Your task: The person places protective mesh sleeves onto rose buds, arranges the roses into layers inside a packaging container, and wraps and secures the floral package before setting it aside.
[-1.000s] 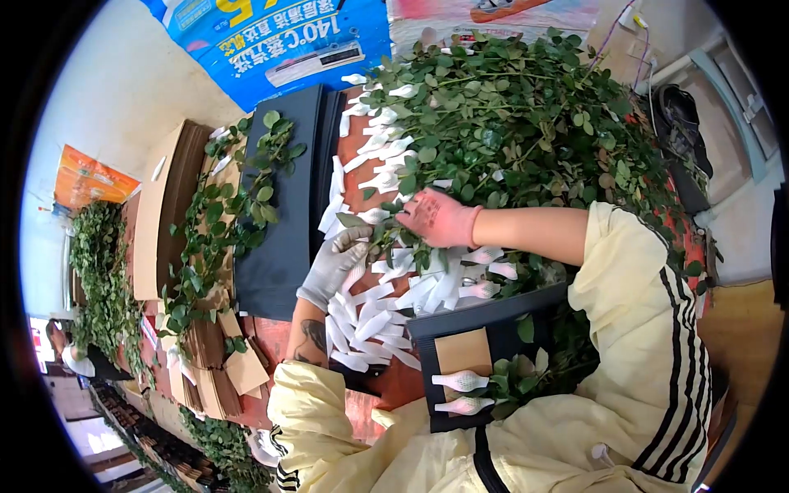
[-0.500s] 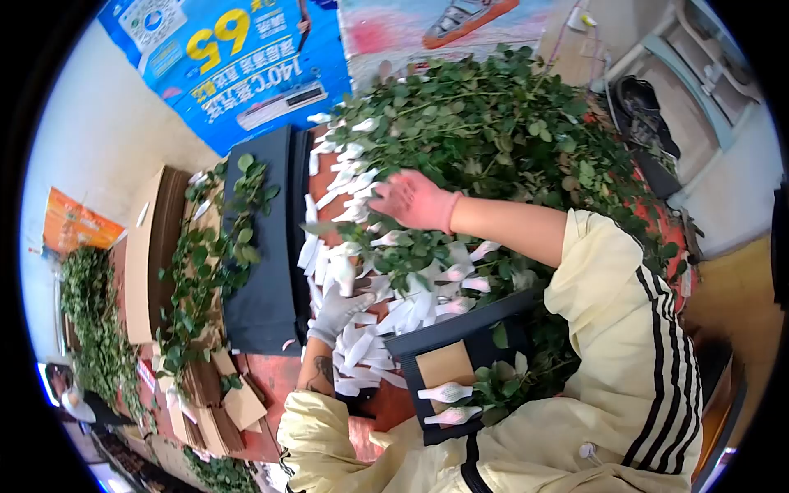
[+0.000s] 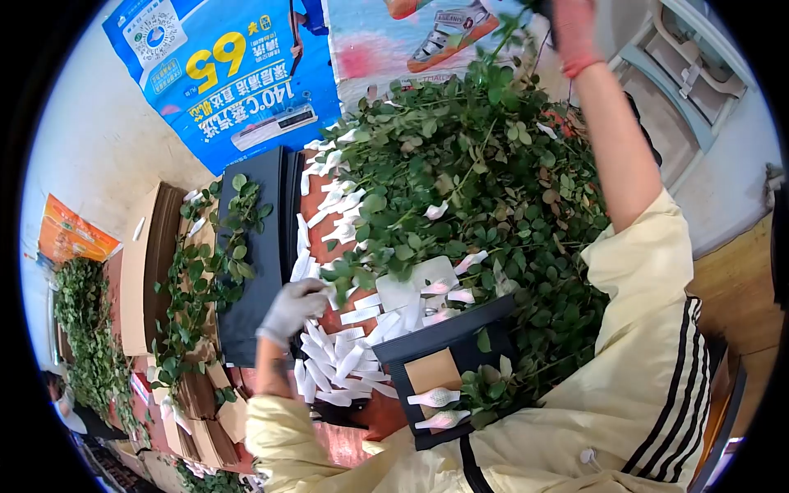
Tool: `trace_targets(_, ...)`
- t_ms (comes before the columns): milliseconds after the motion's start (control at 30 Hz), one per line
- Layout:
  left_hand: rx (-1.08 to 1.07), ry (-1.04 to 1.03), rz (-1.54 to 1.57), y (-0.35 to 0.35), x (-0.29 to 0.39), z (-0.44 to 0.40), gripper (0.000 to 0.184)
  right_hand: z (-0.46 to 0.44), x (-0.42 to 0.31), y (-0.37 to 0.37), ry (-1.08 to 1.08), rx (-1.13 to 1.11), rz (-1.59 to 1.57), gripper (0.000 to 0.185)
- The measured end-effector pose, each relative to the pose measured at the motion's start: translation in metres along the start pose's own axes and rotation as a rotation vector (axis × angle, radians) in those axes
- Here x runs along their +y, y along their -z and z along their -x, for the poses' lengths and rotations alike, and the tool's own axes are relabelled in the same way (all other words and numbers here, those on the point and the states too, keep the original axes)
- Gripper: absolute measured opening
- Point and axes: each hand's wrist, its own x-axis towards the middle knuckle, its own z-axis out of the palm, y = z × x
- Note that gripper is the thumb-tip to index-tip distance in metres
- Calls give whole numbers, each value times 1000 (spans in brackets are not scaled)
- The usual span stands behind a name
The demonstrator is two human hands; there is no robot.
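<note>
My left hand (image 3: pixel 293 312), in a greyish-white glove, is over the left side of the white sleeve pile (image 3: pixel 345 357). Its fingers are curled together by a white sleeve end; what they pinch is too small to make out. My right hand (image 3: pixel 575 37), in a pink glove, is raised at the top edge, its fingers partly cut off. It is closed on a leafy stem (image 3: pixel 511 33), lifted over the heap of leafy stems (image 3: pixel 460 156). White-sleeved buds (image 3: pixel 345 201) line the heap's left edge. Two sleeved buds (image 3: pixel 436 398) lie on a black corrugated board (image 3: pixel 399 370) before me.
Black boards (image 3: pixel 251 279) stand left of the sleeves, with cardboard stacks (image 3: pixel 148 271) and more greenery (image 3: pixel 185 304) beyond. Posters (image 3: pixel 238 90) cover the wall. A chair frame (image 3: pixel 682 90) is at the upper right. Another person (image 3: pixel 70 411) is at the far left.
My right hand has risen from the sleeved buds to the upper right with a leafy stem. My left hand has moved left and slightly up, and its fingers have closed.
</note>
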Motion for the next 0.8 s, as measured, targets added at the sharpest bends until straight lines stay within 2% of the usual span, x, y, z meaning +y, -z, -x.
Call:
trace_targets(67, 52, 69, -93, 24, 49, 37, 33, -7, -43, 9, -48, -2, -205, 22)
trace_targets(133, -5, -31, 306, 46, 60, 56, 44, 0, -59, 0, -20, -86, 139, 22)
trace_targets(167, -62, -86, 327, 54, 64, 60, 49, 21, -80, -28, -27, -159, 347, 25)
trace_targets(200, -117, -137, 341, 62, 72, 65, 54, 41, -73, -45, -5, -330, 511, 27)
trace_targets(233, -157, -213, 344, 59, 86, 70, 55, 60, -65, -61, 45, -501, 661, 31)
trace_targets(267, -184, -248, 344, 59, 100, 73, 57, 83, -32, -85, 236, -647, 451, 32)
trace_targets(300, -160, -274, 388, 53, 110, 79, 58, 109, -21, -113, 544, -694, 643, 34)
trace_targets(333, -135, -305, 433, 46, 119, 85, 60, 138, -37, -127, 290, -857, 672, 33)
trace_targets(400, -86, -350, 446, 40, 122, 92, 63, 188, -3, -150, 571, -849, 706, 35)
trace_targets(467, -58, -299, 608, 38, 123, 98, 69, 215, 5, -159, 459, -1059, 628, 36)
trace_targets(533, -200, -402, 575, 44, 115, 107, 73, 227, 3, -166, 365, -1184, 635, 36)
trace_targets(567, -189, -380, 591, 43, 112, 110, 75, 228, 3, -170, 281, -1279, 589, 38)
trace_targets(600, -206, -379, 564, 44, 111, 113, 76, 233, 3, -172, 285, -1280, 585, 38)
trace_targets(667, -108, -441, 567, 30, 117, 116, 73, 237, -13, -169, 56, -1194, 125, 43)
trace_targets(700, -152, -440, 563, 31, 122, 116, 72, 234, -15, -169, 70, -1250, 145, 48)
trace_targets(733, -199, -438, 558, 32, 129, 116, 70, 229, -28, -164, 164, -1241, 332, 45)
trace_targets(767, -186, -478, 615, 23, 139, 118, 68, 225, -34, -160, 174, -1185, 486, 42)
trace_targets(800, -259, -497, 613, 26, 145, 114, 68, 220, -37, -155, 185, -1125, 639, 40)
